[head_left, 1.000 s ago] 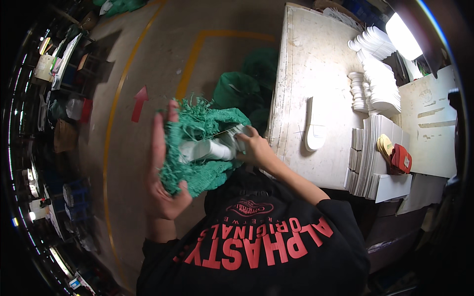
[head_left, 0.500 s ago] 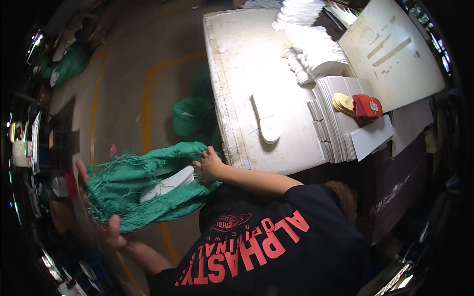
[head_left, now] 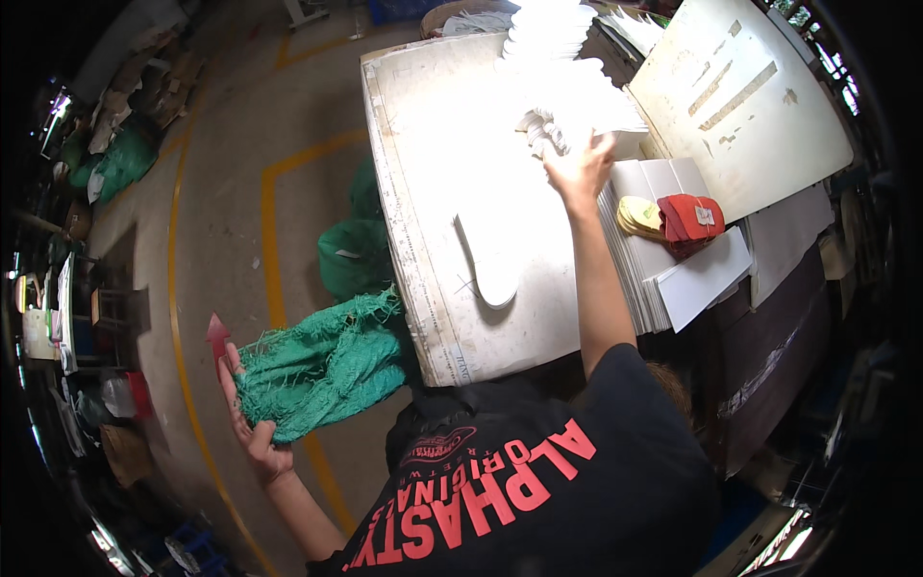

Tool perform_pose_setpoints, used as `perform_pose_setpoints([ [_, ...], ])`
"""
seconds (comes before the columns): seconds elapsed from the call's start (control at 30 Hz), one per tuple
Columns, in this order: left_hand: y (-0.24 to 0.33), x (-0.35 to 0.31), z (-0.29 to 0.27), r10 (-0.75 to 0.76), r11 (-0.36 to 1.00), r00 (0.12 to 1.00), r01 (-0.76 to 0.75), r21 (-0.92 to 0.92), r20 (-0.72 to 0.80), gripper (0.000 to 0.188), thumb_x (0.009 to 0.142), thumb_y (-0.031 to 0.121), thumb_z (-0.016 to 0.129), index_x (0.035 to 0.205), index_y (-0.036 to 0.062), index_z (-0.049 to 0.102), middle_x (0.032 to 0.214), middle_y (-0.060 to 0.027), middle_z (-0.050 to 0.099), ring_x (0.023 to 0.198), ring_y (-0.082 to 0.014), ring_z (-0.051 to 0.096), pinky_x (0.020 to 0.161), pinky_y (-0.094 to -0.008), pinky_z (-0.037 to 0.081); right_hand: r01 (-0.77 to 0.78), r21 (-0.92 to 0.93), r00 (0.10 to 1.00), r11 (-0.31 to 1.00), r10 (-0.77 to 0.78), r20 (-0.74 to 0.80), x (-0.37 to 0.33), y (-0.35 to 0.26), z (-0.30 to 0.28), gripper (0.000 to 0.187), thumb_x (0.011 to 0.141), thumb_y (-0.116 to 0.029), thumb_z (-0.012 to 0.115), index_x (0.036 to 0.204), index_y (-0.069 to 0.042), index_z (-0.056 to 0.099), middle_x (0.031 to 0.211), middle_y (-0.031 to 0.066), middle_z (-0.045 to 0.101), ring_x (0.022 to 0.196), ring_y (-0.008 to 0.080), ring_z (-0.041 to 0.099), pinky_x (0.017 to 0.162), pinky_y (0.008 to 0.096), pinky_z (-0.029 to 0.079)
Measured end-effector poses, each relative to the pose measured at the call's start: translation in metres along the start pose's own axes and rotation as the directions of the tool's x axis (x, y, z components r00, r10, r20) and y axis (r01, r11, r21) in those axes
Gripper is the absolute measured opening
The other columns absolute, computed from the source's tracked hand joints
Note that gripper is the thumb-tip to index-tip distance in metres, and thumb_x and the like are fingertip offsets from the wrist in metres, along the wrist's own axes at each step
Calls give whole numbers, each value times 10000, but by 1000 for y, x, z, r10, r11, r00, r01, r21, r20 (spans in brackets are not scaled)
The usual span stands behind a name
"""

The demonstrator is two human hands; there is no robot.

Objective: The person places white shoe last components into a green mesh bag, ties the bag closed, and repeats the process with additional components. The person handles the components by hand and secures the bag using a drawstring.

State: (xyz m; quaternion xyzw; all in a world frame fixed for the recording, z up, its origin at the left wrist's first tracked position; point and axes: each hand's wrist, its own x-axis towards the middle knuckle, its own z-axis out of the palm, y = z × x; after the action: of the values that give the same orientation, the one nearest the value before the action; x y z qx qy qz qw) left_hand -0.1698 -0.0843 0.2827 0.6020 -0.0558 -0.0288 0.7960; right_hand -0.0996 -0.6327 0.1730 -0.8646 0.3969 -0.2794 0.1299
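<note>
My left hand (head_left: 252,423) grips the frayed rim of a green woven sack (head_left: 327,370), with the thumb on the near side and the fingers along the outside. The sack hangs beside the table's near left corner, its mouth partly folded over, so its contents are hidden. My right hand (head_left: 582,171) reaches over the table, fingers apart, at the near end of a pile of white insole-shaped pieces (head_left: 586,91). Glare hides whether it touches them. A short stack of the same white pieces (head_left: 495,274) lies alone on the white tabletop (head_left: 433,317).
Flat white boxes or boards (head_left: 630,260) stand stacked on the right, bearing a red bundle (head_left: 690,219) and yellow insole-shaped pieces (head_left: 639,216). A large pale board (head_left: 750,106) leans behind them. Another green sack (head_left: 351,260) sits on the floor left of the table.
My right hand has let go of the sack's rim and moved up and right to the white pile. The sack's mouth has sagged, and the white pieces inside no longer show.
</note>
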Motion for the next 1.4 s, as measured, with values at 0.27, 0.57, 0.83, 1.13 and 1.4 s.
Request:
perform_pose_setpoints([
  [0.27, -5, 18, 44, 33, 997, 996, -39, 68, 88, 1106, 634, 78, 501, 1640, -66, 65, 1732, -206, 124, 1572, -313, 244, 1274, -466, 255, -81, 45, 962, 996, 90, -257, 57, 50, 63, 927, 806, -399, 829, 1571, -161, 363, 1377, 429, 486, 1250, 536, 575, 1070, 525, 483],
  [0.57, -2, 17, 35, -3, 996, 998, -2, 87, 64, 1165, 597, 114, 517, 1640, -71, 32, 1739, -203, 95, 1584, -302, 223, 1289, -436, 214, 96, 856, 944, 508, 227, -240, 60, 110, -7, 567, 883, -54, 677, 1435, -12, 558, 1408, 161, 597, 1253, 301, 604, 1064, 428, 509],
  [0.83, -1, 15, 38, -31, 999, 999, 31, -6, 45, 1172, 549, 75, 436, 1649, -50, 54, 1734, -209, 102, 1579, -340, 231, 1290, -471, 202, -434, 901, 890, 7, -153, 430, -39, 63, -42, 794, 824, -201, 551, 1571, -33, 339, 1390, 205, 533, 1221, 324, 610, 971, 467, 593],
  [1.13, 2, -8, 20, 22, 995, 987, -37, 93, 161, 1163, 578, 67, 451, 1656, -47, 29, 1732, -247, 91, 1597, -320, 176, 1269, -417, 160, -946, 210, 62, 246, -499, 864, -222, -57, 20, 611, 948, -289, 573, 1483, -23, 444, 1309, 201, 601, 1194, 284, 624, 973, 461, 572],
  [1.4, 12, -52, -13, -54, 987, 940, -2, 163, 337, 1079, 684, -124, 420, 1660, -20, -28, 1727, -249, 134, 1602, -271, 160, 1236, -338, 135, -889, -84, -227, 449, -275, 934, -273, -83, 78, 484, 1021, -419, 501, 1240, 10, 550, 1165, 206, 674, 1062, 281, 712, 894, 439, 617],
])
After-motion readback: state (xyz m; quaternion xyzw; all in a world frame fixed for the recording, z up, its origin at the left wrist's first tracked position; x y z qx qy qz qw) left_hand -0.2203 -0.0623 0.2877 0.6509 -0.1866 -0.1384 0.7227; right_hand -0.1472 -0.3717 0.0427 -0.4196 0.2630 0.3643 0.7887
